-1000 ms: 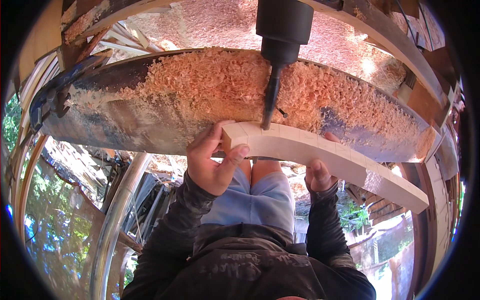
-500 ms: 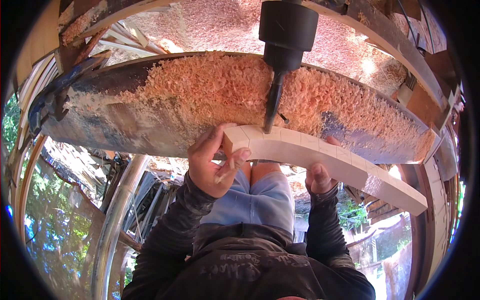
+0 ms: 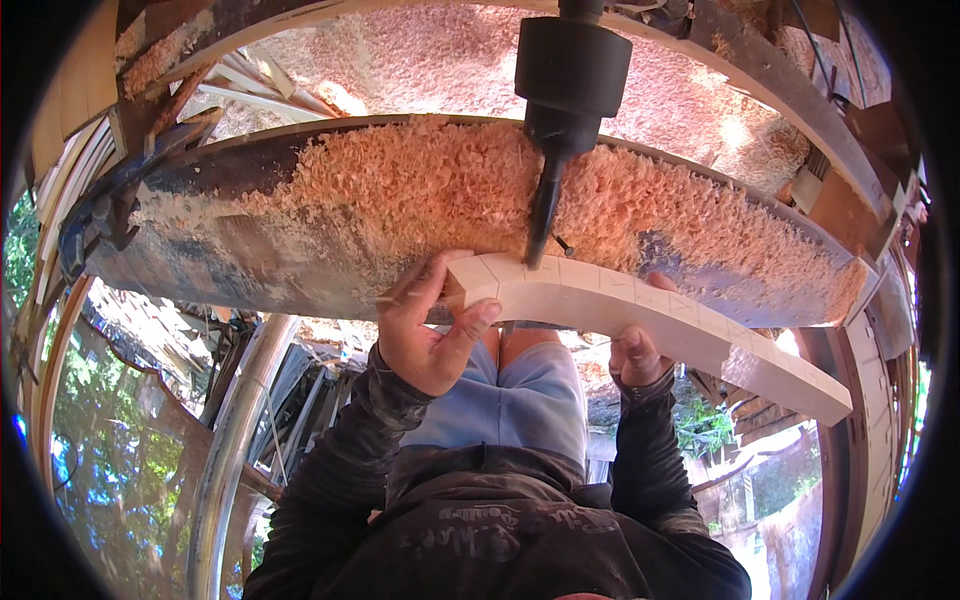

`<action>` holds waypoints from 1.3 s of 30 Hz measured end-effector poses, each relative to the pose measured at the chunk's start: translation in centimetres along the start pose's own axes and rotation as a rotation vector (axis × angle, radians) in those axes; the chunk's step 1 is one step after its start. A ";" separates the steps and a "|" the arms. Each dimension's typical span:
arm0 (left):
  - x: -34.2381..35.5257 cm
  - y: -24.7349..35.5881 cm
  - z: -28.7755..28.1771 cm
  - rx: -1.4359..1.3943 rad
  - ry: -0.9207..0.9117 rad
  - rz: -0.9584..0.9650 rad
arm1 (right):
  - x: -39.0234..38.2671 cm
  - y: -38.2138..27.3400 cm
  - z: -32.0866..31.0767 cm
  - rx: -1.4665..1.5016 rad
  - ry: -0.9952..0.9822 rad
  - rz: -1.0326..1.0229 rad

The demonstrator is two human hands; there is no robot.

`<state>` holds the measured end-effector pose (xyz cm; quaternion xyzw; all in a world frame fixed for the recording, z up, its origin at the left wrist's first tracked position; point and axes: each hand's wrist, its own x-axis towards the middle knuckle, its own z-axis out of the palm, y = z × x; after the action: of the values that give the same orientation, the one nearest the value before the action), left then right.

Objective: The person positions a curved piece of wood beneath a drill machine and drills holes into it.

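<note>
A pale, curved wooden piece (image 3: 640,310) with pencil lines across its top edge lies at the near edge of a long metal worktable (image 3: 230,255). My left hand (image 3: 428,325) grips its left end, thumb on the near face and fingers behind. Further right, my right hand (image 3: 642,352) holds the piece from below, thumb on the near face and a fingertip showing over the far edge. A dark drill bit (image 3: 545,205) in a black chuck (image 3: 570,75) comes down to the wood's top edge, right of my left hand. Whether its tip has entered the wood cannot be made out.
Wood shavings (image 3: 400,185) heap over the table behind the piece. A small dark nail or screw (image 3: 563,245) stands just right of the bit. At the table's left end is a dark metal clamp (image 3: 105,220). A metal pole (image 3: 235,450) rises at the lower left.
The bit and chuck sit slightly lower in the picture, as does the table's far edge. Both hands keep the same hold on the wooden piece, which has barely shifted.
</note>
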<state>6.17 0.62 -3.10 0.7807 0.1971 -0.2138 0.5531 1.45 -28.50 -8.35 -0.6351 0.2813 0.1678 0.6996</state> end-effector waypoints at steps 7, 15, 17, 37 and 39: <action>-0.1 -0.5 0.2 -0.020 0.010 0.028 | 0.4 -0.7 0.5 0.031 -0.007 0.009; 0.4 -0.2 0.0 -0.051 -0.027 -0.006 | 0.5 -1.3 0.7 0.001 0.005 0.056; 0.4 -0.3 -0.1 -0.062 -0.019 -0.007 | 0.6 -1.1 0.6 -0.060 0.003 0.042; 1.9 0.7 -0.6 -0.031 -0.038 0.020 | 1.5 -2.1 1.7 0.024 0.004 0.091; 2.0 0.6 -0.6 -0.034 -0.028 0.027 | 1.5 -2.2 1.8 0.015 0.006 0.095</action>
<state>8.21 1.14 -3.52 0.7707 0.1826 -0.2139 0.5718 4.20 -27.25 -7.45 -0.6161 0.3146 0.1968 0.6948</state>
